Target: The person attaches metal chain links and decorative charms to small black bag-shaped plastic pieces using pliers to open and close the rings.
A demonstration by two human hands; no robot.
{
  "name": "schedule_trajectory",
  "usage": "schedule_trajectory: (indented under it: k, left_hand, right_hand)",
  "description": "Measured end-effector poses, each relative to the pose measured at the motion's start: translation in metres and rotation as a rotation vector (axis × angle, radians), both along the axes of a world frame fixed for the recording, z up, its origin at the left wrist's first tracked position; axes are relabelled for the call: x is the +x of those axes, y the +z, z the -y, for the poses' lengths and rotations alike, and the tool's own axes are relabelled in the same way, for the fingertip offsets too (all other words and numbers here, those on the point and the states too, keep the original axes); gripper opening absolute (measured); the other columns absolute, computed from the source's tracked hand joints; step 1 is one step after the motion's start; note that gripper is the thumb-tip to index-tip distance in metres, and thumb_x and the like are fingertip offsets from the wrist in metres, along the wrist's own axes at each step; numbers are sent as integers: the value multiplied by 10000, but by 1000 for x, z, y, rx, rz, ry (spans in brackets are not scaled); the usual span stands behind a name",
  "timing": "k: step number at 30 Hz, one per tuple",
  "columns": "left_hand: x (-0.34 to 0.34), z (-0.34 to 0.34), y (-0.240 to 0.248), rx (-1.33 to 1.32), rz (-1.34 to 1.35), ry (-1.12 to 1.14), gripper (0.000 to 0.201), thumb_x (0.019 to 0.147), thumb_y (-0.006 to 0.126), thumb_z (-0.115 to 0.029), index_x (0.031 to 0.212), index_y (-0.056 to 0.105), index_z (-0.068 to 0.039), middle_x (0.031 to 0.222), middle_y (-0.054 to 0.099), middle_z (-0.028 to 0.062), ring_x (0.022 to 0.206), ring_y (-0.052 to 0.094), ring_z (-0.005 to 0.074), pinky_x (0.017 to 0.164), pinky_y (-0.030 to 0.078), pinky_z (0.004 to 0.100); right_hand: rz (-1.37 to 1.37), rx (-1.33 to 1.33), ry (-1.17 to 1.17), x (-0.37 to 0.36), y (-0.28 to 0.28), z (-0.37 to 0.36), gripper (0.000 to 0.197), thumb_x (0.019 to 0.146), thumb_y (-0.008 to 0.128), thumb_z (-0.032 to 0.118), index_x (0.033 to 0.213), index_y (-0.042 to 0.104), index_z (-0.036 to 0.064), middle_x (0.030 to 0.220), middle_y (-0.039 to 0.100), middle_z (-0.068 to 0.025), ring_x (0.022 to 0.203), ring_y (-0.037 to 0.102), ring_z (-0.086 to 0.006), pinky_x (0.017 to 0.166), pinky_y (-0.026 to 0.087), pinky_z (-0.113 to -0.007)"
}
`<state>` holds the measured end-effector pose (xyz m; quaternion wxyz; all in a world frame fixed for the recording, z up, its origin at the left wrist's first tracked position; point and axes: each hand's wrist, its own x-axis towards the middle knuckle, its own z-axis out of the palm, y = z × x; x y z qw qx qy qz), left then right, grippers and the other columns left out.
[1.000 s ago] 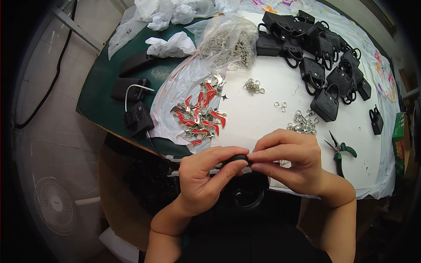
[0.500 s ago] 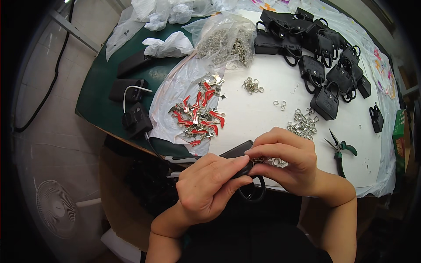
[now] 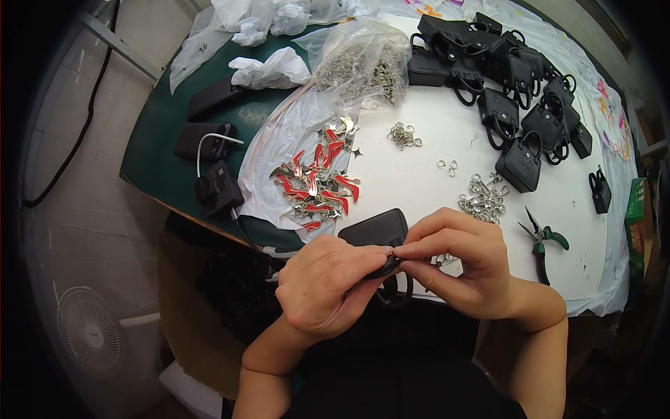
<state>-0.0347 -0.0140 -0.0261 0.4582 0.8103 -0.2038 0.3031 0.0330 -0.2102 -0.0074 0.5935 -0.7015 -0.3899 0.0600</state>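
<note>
A small black mini handbag is tilted up at the table's front edge, its looped handle hanging below my fingers. My left hand is closed around its near side, thumb and fingers pressing its edge. The fingertips of my right hand pinch at that same edge, meeting the left fingertips. What lies between the right fingertips is too small and covered to make out. Some silvery metal links show just under the right hand. Beyond it lies a pile of metal clasps, and to its right green-handled pliers.
Red and silver high-heel-shaped charms lie on white plastic at the left. Behind are a clear bag of metal rings and a small ring heap. Several black mini handbags crowd the back right. A charger with cable sits left.
The handbag has tipped so more of its broad face shows. My right fingertips have closed in on its edge, and the metal links between the hands are now mostly covered.
</note>
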Motion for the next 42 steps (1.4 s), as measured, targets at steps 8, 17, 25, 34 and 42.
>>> schedule_trajectory:
  k: [8,17,25,34,42]
  left_hand:
    - [-1,9,-7,31,0,63,364,687,829,75,1007,676,-6,879,748,131,709,698,224,635,528,295]
    - [2,10,-17,-24,10,75,334,703,788,114,995,674,0,910,752,160,732,706,224,667,539,309]
    - [3,11,-21,62,102,98,324,723,783,75,1022,690,-8,929,751,140,750,715,229,628,532,300]
    - [-26,-42,-23,469,-470,97,364,672,878,-245,875,644,-53,1078,665,94,1009,614,302,848,502,415]
    - [-32,-55,-34,583,-338,10,353,607,887,-177,810,650,-12,1064,649,129,1003,602,330,809,511,411]
  right_hand:
    - [211,-110,-96,0,-13,-4,152,817,742,-2,892,610,2,839,635,-108,641,617,-202,557,492,-293]
    - [526,-106,-109,8,-18,-6,144,780,730,24,813,591,15,788,615,-92,663,582,-234,550,447,-337]
    - [330,-211,-73,7,-10,-5,201,753,719,-34,890,582,20,806,576,-87,692,538,-269,593,433,-360]
    - [400,-179,-82,3,-4,19,243,732,731,-54,901,570,13,839,584,-91,699,529,-262,608,419,-361]
    - [503,-135,-148,-6,-3,33,273,700,756,-43,916,595,5,832,604,-97,686,538,-263,598,414,-358]
